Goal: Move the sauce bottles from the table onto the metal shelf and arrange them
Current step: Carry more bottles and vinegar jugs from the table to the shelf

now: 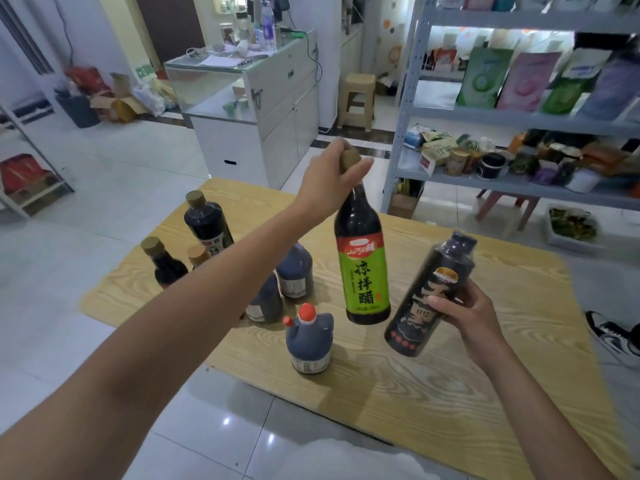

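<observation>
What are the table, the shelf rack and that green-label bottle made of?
Table: looks like wood or wood-look laminate, pale, matte, with swirling grain. Shelf rack: painted metal by its look, thin grey uprights and flat ledges. Green-label bottle: dark, glossy, with sharp highlights, so glass or hard plastic; I cannot tell which.

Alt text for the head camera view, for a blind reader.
A person's left hand holds a tall dark green-labelled bottle by its cap while the right hand grips a black-wrapped bottle, both above a light wooden table. More dark sauce bottles stand on it; a grey metal shelf stands beyond.
</observation>
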Demonstrator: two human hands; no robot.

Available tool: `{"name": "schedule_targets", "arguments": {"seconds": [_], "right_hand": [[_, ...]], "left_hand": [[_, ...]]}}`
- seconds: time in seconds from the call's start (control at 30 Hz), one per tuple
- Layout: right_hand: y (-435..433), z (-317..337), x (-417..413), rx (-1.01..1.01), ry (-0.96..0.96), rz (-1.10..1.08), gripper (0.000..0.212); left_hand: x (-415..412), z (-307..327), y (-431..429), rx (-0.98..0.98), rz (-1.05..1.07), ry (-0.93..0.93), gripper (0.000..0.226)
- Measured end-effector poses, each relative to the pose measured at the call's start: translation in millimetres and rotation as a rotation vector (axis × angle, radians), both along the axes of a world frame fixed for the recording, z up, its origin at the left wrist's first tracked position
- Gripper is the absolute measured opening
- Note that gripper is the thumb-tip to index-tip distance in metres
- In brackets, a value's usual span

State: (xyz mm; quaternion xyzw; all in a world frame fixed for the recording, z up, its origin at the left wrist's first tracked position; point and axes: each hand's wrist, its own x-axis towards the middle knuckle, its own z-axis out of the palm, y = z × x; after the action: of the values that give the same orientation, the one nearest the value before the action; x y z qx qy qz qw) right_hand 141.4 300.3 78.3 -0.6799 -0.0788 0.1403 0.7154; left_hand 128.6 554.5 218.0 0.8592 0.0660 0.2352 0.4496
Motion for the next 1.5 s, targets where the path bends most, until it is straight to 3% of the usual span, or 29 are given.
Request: {"name": "schedule_targets", "arguments": {"seconds": [0.13, 0.23, 0.6, 0.73, 0.8, 0.9, 1.07, 1.23, 1.5], "right_hand": [[-5, 11, 4, 0.030, -0.027, 0.033, 0.044], [-8, 18, 6, 0.043, -0.050, 0.046, 0.035], [-17, 25, -3, 0.032, -0.055, 0.130, 0.034], [-22, 18, -7, -0.029, -0.057, 0.116, 0.039], [-24, 14, -9, -0.061, -0.043, 0.098, 0.045], [-25, 3, -14, -0.100, 0.007, 0.059, 0.060], [-27, -11, -18, -0.143, 0.017, 0.057, 0.065], [-29, -18, -20, -0.182, -0.029, 0.093, 0.049], [-30, -18, -63, -0.196, -0.105, -0.037, 0.046]], "left_hand": [[3, 21, -12, -0.002, -0.048, 0.057, 0.026], [1, 29, -18, -0.015, -0.038, 0.062, 0.029], [-8, 25, -27, -0.034, 0.008, 0.086, 0.027], [-29, 11, -43, 0.095, 0.012, 0.085, 0.026], [-43, -9, -60, 0.250, -0.029, 0.134, 0.030], [-59, -55, -84, 0.495, -0.120, 0.281, 0.033], [-74, -123, -99, 0.742, -0.202, 0.557, 0.045], [-87, -145, -103, 0.748, -0.177, 0.541, 0.051], [-109, -140, -95, 0.816, -0.231, 0.434, 0.058]]}}
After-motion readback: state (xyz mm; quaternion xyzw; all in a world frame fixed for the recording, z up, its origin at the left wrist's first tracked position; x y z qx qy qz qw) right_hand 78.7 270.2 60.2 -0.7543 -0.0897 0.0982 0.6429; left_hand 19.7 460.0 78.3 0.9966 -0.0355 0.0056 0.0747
